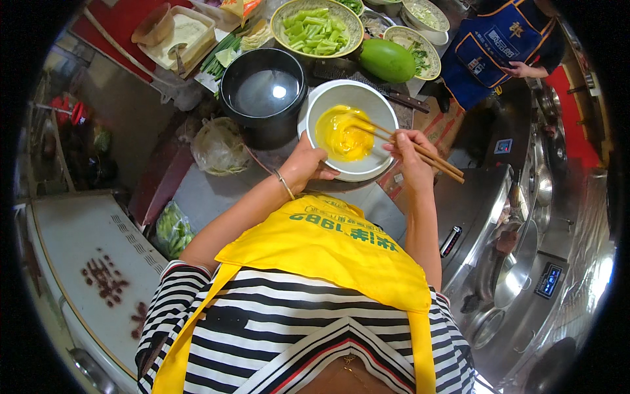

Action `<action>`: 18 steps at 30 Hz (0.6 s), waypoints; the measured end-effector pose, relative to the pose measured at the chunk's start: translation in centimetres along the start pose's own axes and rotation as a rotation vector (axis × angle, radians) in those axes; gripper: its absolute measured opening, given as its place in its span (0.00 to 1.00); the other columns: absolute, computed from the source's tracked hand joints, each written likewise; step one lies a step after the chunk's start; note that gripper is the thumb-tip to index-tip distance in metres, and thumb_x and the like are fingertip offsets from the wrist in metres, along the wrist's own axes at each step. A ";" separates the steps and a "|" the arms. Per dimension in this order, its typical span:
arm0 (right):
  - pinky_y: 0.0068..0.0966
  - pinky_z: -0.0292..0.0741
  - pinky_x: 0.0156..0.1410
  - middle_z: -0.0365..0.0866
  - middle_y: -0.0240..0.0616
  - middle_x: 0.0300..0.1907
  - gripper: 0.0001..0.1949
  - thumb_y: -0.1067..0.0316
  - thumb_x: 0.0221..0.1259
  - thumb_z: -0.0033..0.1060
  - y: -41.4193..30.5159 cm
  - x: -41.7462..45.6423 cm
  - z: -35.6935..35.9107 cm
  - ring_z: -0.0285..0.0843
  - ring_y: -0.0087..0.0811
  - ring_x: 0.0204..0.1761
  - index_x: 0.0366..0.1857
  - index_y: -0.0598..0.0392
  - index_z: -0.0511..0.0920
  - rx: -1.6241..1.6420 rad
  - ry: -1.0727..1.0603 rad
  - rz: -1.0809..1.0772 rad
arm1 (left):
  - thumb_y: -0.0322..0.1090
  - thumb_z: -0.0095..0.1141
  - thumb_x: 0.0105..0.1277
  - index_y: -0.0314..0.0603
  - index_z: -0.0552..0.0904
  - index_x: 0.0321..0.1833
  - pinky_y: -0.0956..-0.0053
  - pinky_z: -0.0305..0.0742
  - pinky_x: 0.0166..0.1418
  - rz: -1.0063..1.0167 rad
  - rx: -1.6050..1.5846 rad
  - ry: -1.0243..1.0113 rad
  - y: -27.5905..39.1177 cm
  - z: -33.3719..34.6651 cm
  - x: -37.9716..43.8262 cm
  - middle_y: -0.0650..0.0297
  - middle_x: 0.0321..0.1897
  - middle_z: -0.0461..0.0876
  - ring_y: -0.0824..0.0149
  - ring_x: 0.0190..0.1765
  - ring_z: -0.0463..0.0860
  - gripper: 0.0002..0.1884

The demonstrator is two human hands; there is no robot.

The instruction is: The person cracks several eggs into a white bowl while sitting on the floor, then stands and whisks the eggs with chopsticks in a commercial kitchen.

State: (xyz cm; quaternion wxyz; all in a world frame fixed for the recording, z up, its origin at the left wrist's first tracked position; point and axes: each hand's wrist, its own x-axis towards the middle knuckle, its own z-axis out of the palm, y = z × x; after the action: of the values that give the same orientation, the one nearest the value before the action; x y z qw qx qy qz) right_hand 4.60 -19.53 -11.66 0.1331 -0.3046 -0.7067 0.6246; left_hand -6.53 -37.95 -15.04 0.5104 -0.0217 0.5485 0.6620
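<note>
My left hand (pixel 311 162) grips the near left rim of a white bowl (pixel 384 111), which tilts towards me. Yellow beaten egg (pixel 344 134) lies in the bottom, swirled and partly blurred. Between the fingers of my right hand (pixel 416 150) is a pair of wooden chopsticks (pixel 438 165), their tips dipping into the egg. Beneath the bowl shows the edge of another pale dish (pixel 366 176). A black pot (pixel 263 88) holding clear liquid stands just left of the bowl. Behind the bowl, a knife with a wooden handle (pixel 408 101) lies by a green papaya-like fruit (pixel 388 60).
A patterned bowl of cut green vegetable (pixel 315 32) stands at the back. Left of it are a tub of white powder (pixel 197 24) and scallions (pixel 216 66). A plastic bag (pixel 220 147) sits near the pot. A person in a blue apron (pixel 497 49) stands back right, beyond steel cooking equipment (pixel 472 216).
</note>
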 end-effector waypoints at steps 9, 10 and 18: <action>0.18 0.76 0.37 0.82 0.33 0.30 0.09 0.64 0.64 0.57 -0.2 -0.4 0.1 0.82 0.22 0.32 0.37 0.59 0.80 -0.008 -0.002 0.033 | 0.21 0.40 0.61 0.52 0.45 0.73 0.72 0.84 0.33 0.019 -0.020 -0.018 -0.5 -0.3 0.6 0.48 0.50 0.77 0.59 0.34 0.86 0.37; 0.17 0.76 0.38 0.82 0.34 0.31 0.09 0.64 0.64 0.56 -0.3 -1.2 0.4 0.82 0.22 0.32 0.36 0.60 0.80 0.007 -0.121 0.084 | 0.21 0.40 0.61 0.52 0.45 0.72 0.72 0.84 0.33 0.018 -0.016 -0.008 -0.3 -0.1 0.5 0.48 0.50 0.77 0.59 0.34 0.86 0.37; 0.18 0.78 0.43 0.82 0.36 0.35 0.08 0.66 0.66 0.54 -0.9 -0.9 0.0 0.83 0.25 0.36 0.37 0.60 0.78 -0.119 -0.228 0.133 | 0.21 0.40 0.61 0.53 0.44 0.72 0.73 0.84 0.31 -0.010 0.011 0.004 0.2 0.1 0.2 0.47 0.51 0.76 0.59 0.33 0.86 0.37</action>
State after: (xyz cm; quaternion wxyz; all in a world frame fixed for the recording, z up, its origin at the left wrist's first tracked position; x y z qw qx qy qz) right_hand 5.08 -20.10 -10.57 -0.0079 -0.2851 -0.7312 0.6197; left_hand -6.71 -37.68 -14.98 0.5127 -0.0232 0.5530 0.6563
